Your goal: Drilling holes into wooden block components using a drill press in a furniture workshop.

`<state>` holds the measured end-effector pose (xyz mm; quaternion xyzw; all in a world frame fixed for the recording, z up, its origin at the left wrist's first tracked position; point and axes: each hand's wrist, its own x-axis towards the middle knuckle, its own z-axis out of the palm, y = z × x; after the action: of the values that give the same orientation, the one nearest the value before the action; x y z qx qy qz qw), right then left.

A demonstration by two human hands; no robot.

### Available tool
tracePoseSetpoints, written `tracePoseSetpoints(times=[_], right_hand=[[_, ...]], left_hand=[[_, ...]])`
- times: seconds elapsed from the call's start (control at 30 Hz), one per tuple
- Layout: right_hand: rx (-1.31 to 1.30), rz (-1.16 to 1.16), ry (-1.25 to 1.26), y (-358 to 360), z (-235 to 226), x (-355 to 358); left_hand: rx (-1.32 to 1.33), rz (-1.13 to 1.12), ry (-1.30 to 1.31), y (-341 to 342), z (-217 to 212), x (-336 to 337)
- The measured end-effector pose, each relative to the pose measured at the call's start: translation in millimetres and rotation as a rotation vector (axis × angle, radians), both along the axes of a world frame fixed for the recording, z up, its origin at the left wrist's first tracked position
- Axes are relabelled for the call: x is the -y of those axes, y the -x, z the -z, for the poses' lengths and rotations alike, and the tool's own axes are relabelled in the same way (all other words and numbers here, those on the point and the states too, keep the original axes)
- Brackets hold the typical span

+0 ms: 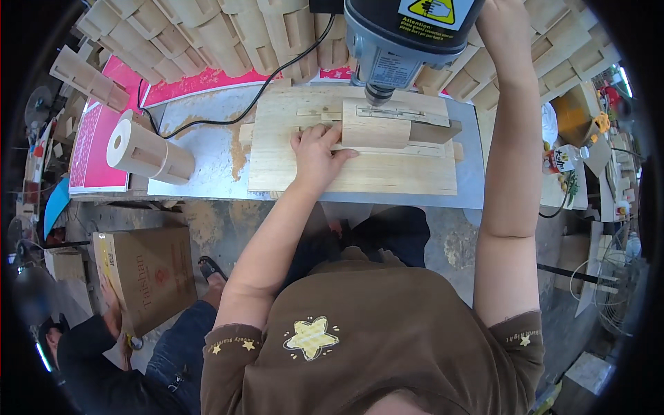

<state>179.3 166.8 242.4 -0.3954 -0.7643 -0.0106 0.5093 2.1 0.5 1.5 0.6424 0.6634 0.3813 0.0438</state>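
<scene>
A drill press (391, 55) with a grey and black head stands over the bench, its chuck (378, 95) pointing down near a pale wooden cylinder (377, 131). The cylinder lies sideways on a flat wooden board (290, 178), and a brownish bar (436, 131) sticks out of its right end. My left hand (318, 155) grips the cylinder's left end, fingers curled against it and thumb along its near side. Raised at the top right beside the drill head, my right hand (499, 24) shows only in part. Its fingers are hidden.
Stacked wooden cylinders (242, 38) line the bench's far side. Another cylinder (149, 152) stands at the left, near a black cable (235, 121) crossing the metal bench top (214, 159). Below left, another person's hand (111, 304) touches a cardboard box (145, 277).
</scene>
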Motion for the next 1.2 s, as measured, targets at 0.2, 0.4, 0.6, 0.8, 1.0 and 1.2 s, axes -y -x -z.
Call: tracePoseSetpoints(times=[0.2, 0.4, 0.6, 0.8, 1.0, 1.2], right_hand=[[-0.057, -0.111, 0.087, -19, 1, 61], [-0.093, -0.193, 0.089, -27, 55, 121], [-0.173, -0.251, 0.02, -27, 124, 119], [-0.168, -0.305, -0.029, -23, 167, 100], [-0.193, -0.313, -0.004, -30, 151, 108], [-0.302, -0.155, 0.064, -22, 35, 72]], left_hand=[[0.001, -0.003, -0.005, -1, -1, 0], [0.006, -0.008, 0.021, 1, 1, 1], [0.001, -0.01, 0.014, 2, -2, 2], [0.006, -0.03, -0.031, 0, 1, 0], [0.033, -0.037, -0.075, -1, 3, 1], [0.056, -0.019, -0.071, -3, 3, 2]])
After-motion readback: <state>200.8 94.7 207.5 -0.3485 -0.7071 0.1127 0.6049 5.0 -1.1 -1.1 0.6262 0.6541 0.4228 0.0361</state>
